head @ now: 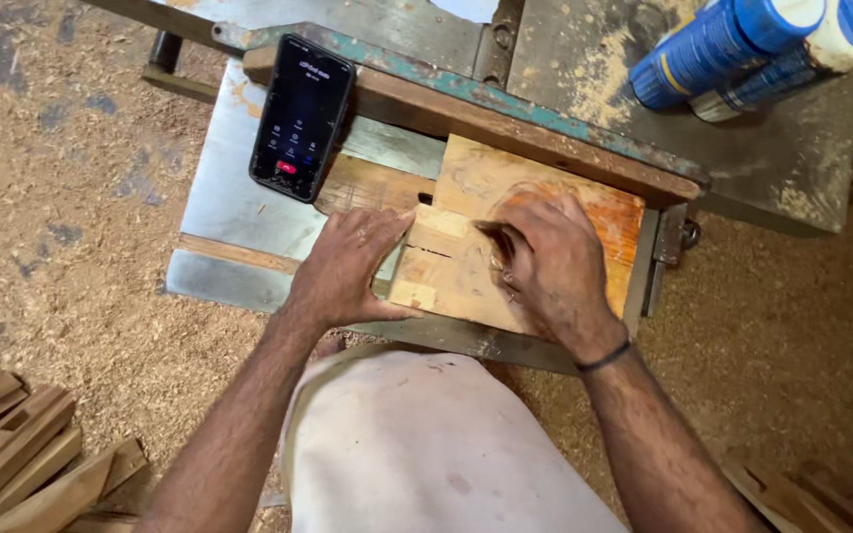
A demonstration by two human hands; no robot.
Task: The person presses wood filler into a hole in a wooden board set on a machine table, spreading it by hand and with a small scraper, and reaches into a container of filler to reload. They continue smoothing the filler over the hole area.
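Left hand [348, 271] lies flat, fingers spread, and right hand [545, 262] presses palm-down; both pin the wooden board [466, 247] against the fence [505, 123], gripping nothing. Feeding judged underway; steady pressure required.

Pale, matt, grainy wooden board [476, 257] with an orange-stained patch, on a dull, scuffed metal saw table [234, 207]. Glossy glass-faced phone [301, 116]; smooth blue plastic tubes [742, 44]; rough sawdust floor [71, 247].

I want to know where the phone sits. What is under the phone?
The black phone lies tilted, its top end on a brown wooden rail, its bottom end over the grey metal table. What lies directly beneath its middle is covered.
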